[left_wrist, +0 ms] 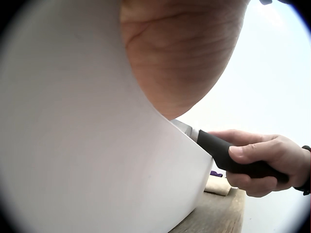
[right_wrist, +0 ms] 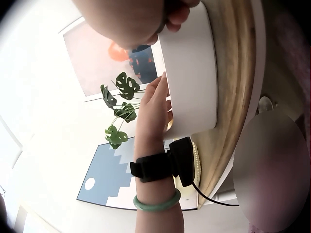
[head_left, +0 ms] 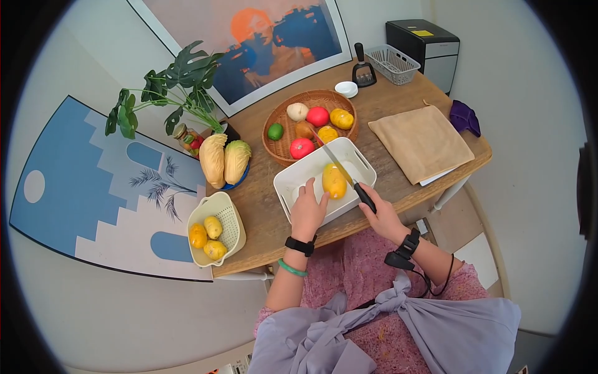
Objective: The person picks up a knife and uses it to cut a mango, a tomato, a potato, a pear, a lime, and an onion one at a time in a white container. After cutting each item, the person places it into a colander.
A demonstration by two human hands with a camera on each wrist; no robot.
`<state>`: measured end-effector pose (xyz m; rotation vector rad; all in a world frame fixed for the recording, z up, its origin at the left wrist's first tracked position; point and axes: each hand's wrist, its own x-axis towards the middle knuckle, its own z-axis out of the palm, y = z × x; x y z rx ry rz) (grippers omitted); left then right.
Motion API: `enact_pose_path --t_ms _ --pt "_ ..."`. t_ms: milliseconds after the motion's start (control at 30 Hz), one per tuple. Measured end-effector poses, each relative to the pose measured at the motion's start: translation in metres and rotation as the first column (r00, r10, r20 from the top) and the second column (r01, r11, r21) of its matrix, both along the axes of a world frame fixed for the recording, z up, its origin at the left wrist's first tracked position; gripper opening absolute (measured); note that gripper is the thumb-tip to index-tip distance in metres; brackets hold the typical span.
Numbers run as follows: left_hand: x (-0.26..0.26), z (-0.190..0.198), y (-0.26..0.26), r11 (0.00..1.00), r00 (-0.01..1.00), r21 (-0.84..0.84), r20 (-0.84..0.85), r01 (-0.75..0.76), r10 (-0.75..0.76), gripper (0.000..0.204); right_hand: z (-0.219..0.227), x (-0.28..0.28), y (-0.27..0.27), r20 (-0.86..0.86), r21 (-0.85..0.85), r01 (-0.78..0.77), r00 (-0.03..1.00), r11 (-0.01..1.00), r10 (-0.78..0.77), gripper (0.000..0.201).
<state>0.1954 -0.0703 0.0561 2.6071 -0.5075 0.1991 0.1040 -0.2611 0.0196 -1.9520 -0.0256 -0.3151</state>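
Note:
My right hand (head_left: 385, 221) grips the black handle (head_left: 365, 197) of a kitchen knife, fingers wrapped round it in the left wrist view. The knife blade (head_left: 336, 160) points away and to the left, crossing above the white tub (head_left: 288, 182). Inside the tub lies a yellow oval fruit (head_left: 334, 181), its right edge close to the blade in the head view. Reaching over the tub's near left rim, my left hand (head_left: 306, 210) has its fingers extended toward the fruit, thumb close to its left side. The right wrist view shows these fingers (right_wrist: 158, 90) partly hidden behind the tub wall.
Behind the tub, a round wicker basket (head_left: 274, 149) holds several fruits and vegetables. A cream basket (head_left: 235, 218) with yellow produce stands left, near two cabbages (head_left: 237, 163). To the right lie a tan cloth (head_left: 420, 143) and a purple item (head_left: 465, 118). A grey basket (head_left: 398, 65) stands behind.

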Motion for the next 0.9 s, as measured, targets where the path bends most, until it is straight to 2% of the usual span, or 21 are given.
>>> enact_pose_path --t_ms 233,333,433,533,633,867,900 --pt "0.001 0.001 0.002 0.99 0.99 0.04 -0.044 0.137 -0.135 0.052 0.005 -0.003 0.001 -0.008 0.017 -0.007 1.0 1.0 0.008 0.051" --pt "-0.001 0.006 0.001 0.988 0.985 0.072 -0.121 0.136 -0.126 0.053 0.002 -0.002 -0.001 -0.046 -0.016 -0.001 0.999 1.0 0.0 0.051" --pt "0.0 0.001 0.002 0.986 0.987 0.078 -0.082 0.145 -0.139 0.052 0.002 -0.005 -0.001 0.025 -0.008 0.023 0.999 1.0 -0.023 0.051" --pt "0.002 -0.002 0.002 0.988 0.987 0.065 -0.087 0.143 -0.137 0.055 0.007 -0.005 -0.003 -0.075 -0.03 -0.002 0.997 1.0 0.0 0.051" --pt "0.003 -0.006 0.003 0.989 0.986 0.03 -0.086 0.145 -0.142 0.058 -0.001 -0.002 -0.002 -0.026 -0.051 0.006 1.0 0.999 -0.007 0.051" --pt "0.01 -0.016 0.005 0.994 0.986 -0.017 -0.125 0.109 -0.111 0.066 0.003 -0.003 0.003 -0.058 -0.043 -0.022 0.998 0.999 0.019 0.051" --pt "0.01 -0.016 0.006 0.994 0.987 -0.017 -0.121 0.109 -0.11 0.066 -0.001 -0.003 0.004 -0.012 -0.038 0.023 1.0 0.999 -0.024 0.051"
